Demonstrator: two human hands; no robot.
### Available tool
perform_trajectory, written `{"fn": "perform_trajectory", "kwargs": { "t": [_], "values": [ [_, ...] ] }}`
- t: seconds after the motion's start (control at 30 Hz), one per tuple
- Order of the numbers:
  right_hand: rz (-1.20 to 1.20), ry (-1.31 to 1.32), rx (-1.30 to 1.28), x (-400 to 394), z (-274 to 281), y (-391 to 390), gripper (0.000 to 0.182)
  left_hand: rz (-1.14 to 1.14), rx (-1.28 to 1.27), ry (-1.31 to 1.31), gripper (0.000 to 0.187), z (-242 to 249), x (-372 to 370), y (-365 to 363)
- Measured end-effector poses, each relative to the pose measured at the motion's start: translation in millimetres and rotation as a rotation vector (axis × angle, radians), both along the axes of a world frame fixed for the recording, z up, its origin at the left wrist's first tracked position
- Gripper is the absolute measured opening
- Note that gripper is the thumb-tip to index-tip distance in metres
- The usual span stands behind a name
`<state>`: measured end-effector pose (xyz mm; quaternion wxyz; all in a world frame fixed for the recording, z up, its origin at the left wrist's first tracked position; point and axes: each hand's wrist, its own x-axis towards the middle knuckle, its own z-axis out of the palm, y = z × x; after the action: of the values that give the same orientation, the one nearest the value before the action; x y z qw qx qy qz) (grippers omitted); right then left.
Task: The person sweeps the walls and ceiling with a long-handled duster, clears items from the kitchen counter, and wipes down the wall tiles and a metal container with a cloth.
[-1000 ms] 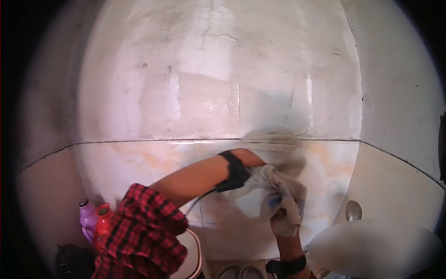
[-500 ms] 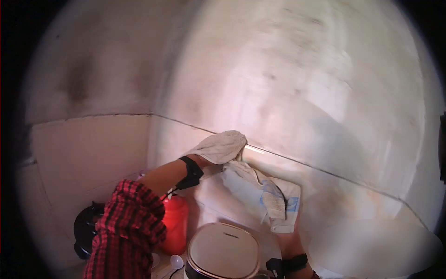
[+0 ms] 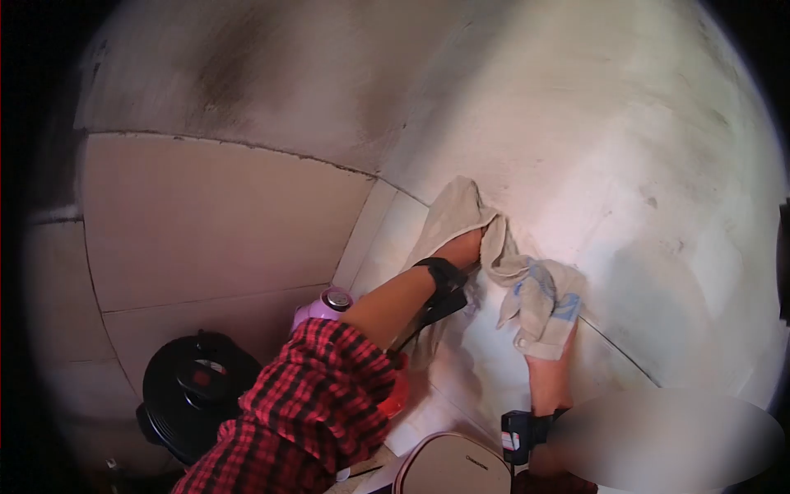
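Note:
A beige towel with blue markings (image 3: pixel 451 216) is draped over both of my hands and stretches between them. My left hand (image 3: pixel 462 249) holds one part against the tiled wall, near the seam between tiles; its fingers are hidden under the cloth. Lower and to the right, my right hand (image 3: pixel 550 350) is wrapped in the other end, so only its wrist and a bit of skin show. Each wrist wears a black band.
Below my arms stand a black lidded pot (image 3: pixel 202 387), a purple bottle or flask (image 3: pixel 331 303), a red container (image 3: pixel 397 391) partly behind my sleeve, and a beige-lidded appliance (image 3: pixel 453 465). Dark stains mark the upper wall (image 3: pixel 239 62). A blurred patch covers the lower right.
The view has turned left, bringing the wall corner and black pot further in. My left hand with the towel sits higher and closer to the right hand, its cloth now hanging back over the wrist.

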<state>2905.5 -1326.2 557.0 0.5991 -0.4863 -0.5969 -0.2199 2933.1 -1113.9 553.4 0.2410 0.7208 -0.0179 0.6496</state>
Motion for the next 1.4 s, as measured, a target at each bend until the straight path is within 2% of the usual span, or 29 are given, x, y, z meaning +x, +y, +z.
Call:
{"fn": "perform_trajectory", "kwargs": {
  "t": [0.03,0.13,0.2,0.23,0.27,0.3,0.4,0.47,0.53,0.57,0.6,0.63,0.67,0.7,0.73,0.77,0.8,0.83,0.93,1.0,1.03,1.1,1.13,1.17,1.23,1.27,1.33,1.37,1.4],
  "values": [
    [-0.143,-0.172,-0.045,-5.8,5.6,-0.3,0.026,0.039,-0.035,-0.049,0.032,3.9,2.9,6.4],
    [-0.107,-0.158,-0.088,-1.8,9.8,12.2,0.030,0.309,-0.103,-0.237,0.030,18.2,34.4,38.4],
    [0.143,0.061,-0.144,14.6,4.3,27.7,0.034,0.637,-0.100,-0.142,0.025,27.5,17.2,53.0],
    [-0.020,-0.125,-0.167,19.4,3.6,35.3,0.034,0.432,-0.189,-0.113,0.025,32.0,21.5,75.7],
    [0.045,-0.075,-0.166,24.7,-2.5,43.8,0.036,0.225,-0.269,-0.085,0.024,33.3,33.7,103.6],
    [0.110,-0.025,-0.163,30.1,-8.1,53.0,0.037,0.286,-0.010,-0.097,0.028,26.5,33.0,128.5],
    [1.060,0.983,-0.146,23.5,-13.9,74.3,0.045,-0.208,-0.068,-0.175,0.031,16.1,46.2,161.1],
    [1.147,0.999,-0.177,9.3,-9.2,75.2,0.047,-0.432,-0.200,-0.119,0.029,14.8,26.6,139.5],
    [0.791,0.630,-0.121,6.6,-7.0,66.9,0.047,0.098,0.218,0.073,0.032,13.5,-5.7,105.2],
    [0.451,0.233,-0.277,-8.0,7.7,50.2,0.042,-0.080,0.188,0.031,0.030,12.4,-14.6,85.7],
    [-0.285,-0.367,-0.362,-22.6,22.3,33.5,0.038,0.091,0.172,0.150,0.027,7.9,-2.1,69.2],
    [-0.675,-0.712,-0.268,-37.2,36.9,16.8,0.034,0.192,0.143,0.238,0.026,4.7,-30.8,20.6],
    [-0.833,-0.849,-0.157,-35.2,35.5,-2.4,0.027,0.167,0.001,0.357,0.026,4.3,-30.0,-10.6],
    [-1.002,-0.965,-0.026,-33.1,34.0,-21.5,0.022,0.052,0.076,0.435,0.027,8.3,-44.5,-41.9],
    [-0.752,-0.712,-0.006,-26.9,35.2,-38.7,0.021,-0.023,-0.078,0.429,0.029,1.6,-47.7,-76.2],
    [-0.603,-0.560,0.028,-25.9,34.2,-57.3,0.021,-0.126,-0.006,0.338,0.037,-8.7,-28.3,-93.8],
    [-0.447,-0.414,0.081,-24.8,33.3,-75.9,0.020,-0.223,0.003,0.472,0.033,-10.3,-26.9,-121.0],
    [-0.391,-0.370,0.147,-28.4,32.3,-98.3,0.020,-0.104,0.065,0.337,0.029,-15.0,-7.4,-150.3],
    [-0.560,-0.360,0.137,-26.6,31.5,-173.7,0.019,-0.102,0.184,0.276,0.028,-25.6,-6.8,-225.2],
    [-0.366,-0.094,0.143,-42.6,14.9,-208.3,0.016,0.417,0.522,0.070,0.024,-45.0,7.0,-279.5],
    [-0.436,-0.116,0.061,-49.5,13.3,-226.9,0.015,0.352,0.568,0.226,0.033,-44.0,21.3,-304.7],
    [-0.573,-0.180,-0.102,-61.6,10.1,-263.1,0.017,-0.117,0.450,0.179,0.032,-27.5,12.1,-341.7],
    [-0.561,-0.038,-0.082,-67.4,2.4,-276.0,0.015,-0.352,0.383,0.162,0.032,-11.8,2.9,-353.1],
    [-0.544,0.104,-0.053,-73.4,-5.1,-289.1,0.013,-0.260,0.580,0.517,0.033,19.5,-27.1,-363.5],
    [-0.671,0.158,0.171,-72.8,-30.2,-308.3,0.013,-0.321,0.713,0.751,0.031,48.9,-53.1,-370.5],
    [-0.729,0.172,0.265,-71.1,-40.9,-313.3,0.014,-1.065,0.325,0.190,0.027,5.0,4.2,-352.0],
    [-0.753,0.220,0.265,-81.7,-52.8,-328.4,0.018,-1.183,0.051,0.353,0.022,15.0,-11.1,-328.3],
    [-0.732,0.258,0.221,-89.2,-55.4,-335.3,0.019,-1.336,-0.390,0.571,0.018,11.7,8.7,-320.4],
    [-0.807,0.262,0.121,-89.6,-57.4,-343.1,0.020,-1.568,-0.368,0.513,0.019,6.9,23.2,-302.0]
  ]
}}
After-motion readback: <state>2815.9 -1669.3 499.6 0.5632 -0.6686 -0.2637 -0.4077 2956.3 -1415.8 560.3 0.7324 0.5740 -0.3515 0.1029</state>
